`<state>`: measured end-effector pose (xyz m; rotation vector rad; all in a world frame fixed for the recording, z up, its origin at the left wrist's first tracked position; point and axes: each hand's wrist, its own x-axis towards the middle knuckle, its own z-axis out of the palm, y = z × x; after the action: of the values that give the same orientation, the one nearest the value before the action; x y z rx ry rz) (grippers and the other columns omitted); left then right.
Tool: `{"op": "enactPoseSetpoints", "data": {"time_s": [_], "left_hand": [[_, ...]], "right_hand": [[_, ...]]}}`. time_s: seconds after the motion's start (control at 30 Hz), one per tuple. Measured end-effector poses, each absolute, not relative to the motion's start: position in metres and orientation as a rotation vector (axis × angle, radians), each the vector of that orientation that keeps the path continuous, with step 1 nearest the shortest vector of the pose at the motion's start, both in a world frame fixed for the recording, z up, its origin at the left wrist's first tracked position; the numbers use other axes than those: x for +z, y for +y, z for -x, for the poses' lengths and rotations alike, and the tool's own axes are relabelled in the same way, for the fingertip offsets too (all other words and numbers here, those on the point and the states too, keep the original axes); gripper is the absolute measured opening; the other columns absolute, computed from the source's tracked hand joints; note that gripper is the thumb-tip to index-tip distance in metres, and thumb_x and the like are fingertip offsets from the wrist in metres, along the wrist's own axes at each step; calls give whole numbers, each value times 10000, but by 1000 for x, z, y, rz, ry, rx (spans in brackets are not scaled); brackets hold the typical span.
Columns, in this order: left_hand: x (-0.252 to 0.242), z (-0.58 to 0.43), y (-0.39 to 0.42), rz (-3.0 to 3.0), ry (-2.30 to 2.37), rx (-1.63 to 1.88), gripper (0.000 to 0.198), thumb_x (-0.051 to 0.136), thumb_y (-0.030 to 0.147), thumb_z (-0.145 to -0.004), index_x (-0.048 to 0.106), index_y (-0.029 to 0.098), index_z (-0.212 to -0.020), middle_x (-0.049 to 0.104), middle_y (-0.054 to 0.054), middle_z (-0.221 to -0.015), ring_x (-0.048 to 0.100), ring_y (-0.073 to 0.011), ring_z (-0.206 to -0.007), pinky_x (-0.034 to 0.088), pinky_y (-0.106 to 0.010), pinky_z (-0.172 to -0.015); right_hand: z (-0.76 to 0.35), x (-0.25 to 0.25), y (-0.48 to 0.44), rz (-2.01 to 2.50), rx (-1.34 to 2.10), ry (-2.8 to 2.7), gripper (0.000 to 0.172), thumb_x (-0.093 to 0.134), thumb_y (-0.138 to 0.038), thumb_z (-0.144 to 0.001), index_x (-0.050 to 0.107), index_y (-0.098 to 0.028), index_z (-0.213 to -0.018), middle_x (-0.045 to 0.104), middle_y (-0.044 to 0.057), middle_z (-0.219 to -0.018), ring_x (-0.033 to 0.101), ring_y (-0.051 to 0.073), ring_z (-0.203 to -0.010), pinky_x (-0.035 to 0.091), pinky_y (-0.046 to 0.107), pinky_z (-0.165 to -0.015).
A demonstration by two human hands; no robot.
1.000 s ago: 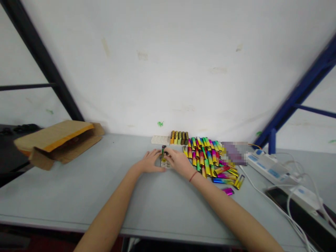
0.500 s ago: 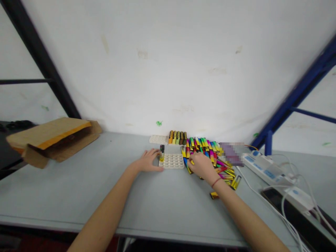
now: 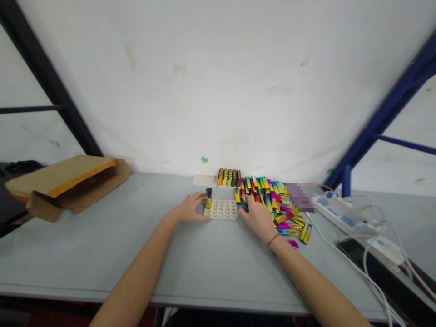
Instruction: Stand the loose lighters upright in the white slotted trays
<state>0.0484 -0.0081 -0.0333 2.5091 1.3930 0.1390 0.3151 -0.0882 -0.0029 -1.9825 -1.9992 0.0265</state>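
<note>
A white tray (image 3: 225, 210) with rows of round holes lies on the grey table. One yellow lighter (image 3: 208, 200) with a black top stands upright in its far left corner. My left hand (image 3: 190, 208) rests flat at the tray's left edge, fingers spread, thumb by the near corner and fingertips beside that lighter. My right hand (image 3: 257, 218) is just right of the tray, its fingers closed on a dark, blue-tinted lighter (image 3: 244, 205), partly hidden by the hand. Beyond and beside it spreads a heap of shiny multicoloured lighters (image 3: 273, 200).
Behind, a second tray filled with upright lighters (image 3: 229, 177) stands beside another white tray (image 3: 204, 180) near the wall. At left lies an open brown paper package (image 3: 68, 181). A power strip (image 3: 361, 229), white cables and a dark phone-like slab (image 3: 368, 268) occupy the right.
My right hand has drawn slightly back and left from the heap, and a dark blue lighter now shows in its fingers. The left hand stays by the tray.
</note>
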Motion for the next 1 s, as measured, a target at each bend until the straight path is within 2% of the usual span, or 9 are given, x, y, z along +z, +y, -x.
{"op": "enactPoseSetpoints", "data": {"time_s": [0.17,0.23,0.3,0.37,0.5,0.67,0.87,1.0], "left_hand": [[-35,-51,-9,-2507,1406,136,879,733,682,-619,505,206,-1321,262,-163,-1572,150,-404,-1461,137,-574,-1165],[-34,-55,-11,-2518,1398,154,868,726,695,-621,517,202,-1303,257,-166,-1574,130,-409,-1464,121,-590,-1161],[-34,-60,-14,-2528,1391,180,854,711,707,-633,520,200,-1293,254,-167,-1575,111,-406,-1468,113,-592,-1160],[-34,-65,-16,-2532,1394,203,838,701,710,-645,518,206,-1289,250,-164,-1576,104,-399,-1470,107,-595,-1160],[-35,-71,-19,-2528,1390,213,830,711,668,-676,493,194,-1322,261,-177,-1568,144,-379,-1468,118,-564,-1171],[-38,-73,-18,-2545,1364,231,838,709,635,-708,463,171,-1361,304,-196,-1544,193,-368,-1457,104,-545,-1180],[-43,-71,-14,-2586,1316,280,804,717,619,-712,484,177,-1342,368,-195,-1505,269,-367,-1428,161,-555,-1165],[-46,-70,-11,-2621,1274,343,780,725,618,-709,510,189,-1324,412,-185,-1472,332,-370,-1392,193,-548,-1156]], "right_hand": [[-339,0,-78,1557,373,-1630,119,469,-296,-862,536,-206,-904,565,-17,-631,547,171,-584,351,248,-548],[-346,-2,-74,1422,585,-1439,172,446,-358,-883,514,-219,-807,484,-47,-570,485,149,-506,345,245,-500],[-350,-5,-71,1328,737,-1309,301,448,-466,-898,499,-222,-729,428,-58,-537,423,130,-451,334,247,-457],[-351,-6,-69,1239,774,-1269,388,489,-549,-880,498,-220,-675,442,-48,-533,419,125,-464,352,250,-463],[-349,-6,-67,1047,824,-1242,398,547,-577,-854,506,-219,-683,541,-18,-612,490,129,-559,416,246,-545],[-343,-1,-65,908,1186,-931,394,505,-591,-830,428,-230,-690,377,-78,-491,324,88,-391,269,211,-384],[-343,4,-64,960,1228,-773,520,375,-703,-836,378,-233,-614,307,-82,-398,287,87,-329,288,209,-341],[-346,4,-63,994,1297,-688,556,327,-683,-855,347,-228,-535,197,-104,-371,128,53,-299,126,184,-304]]}}
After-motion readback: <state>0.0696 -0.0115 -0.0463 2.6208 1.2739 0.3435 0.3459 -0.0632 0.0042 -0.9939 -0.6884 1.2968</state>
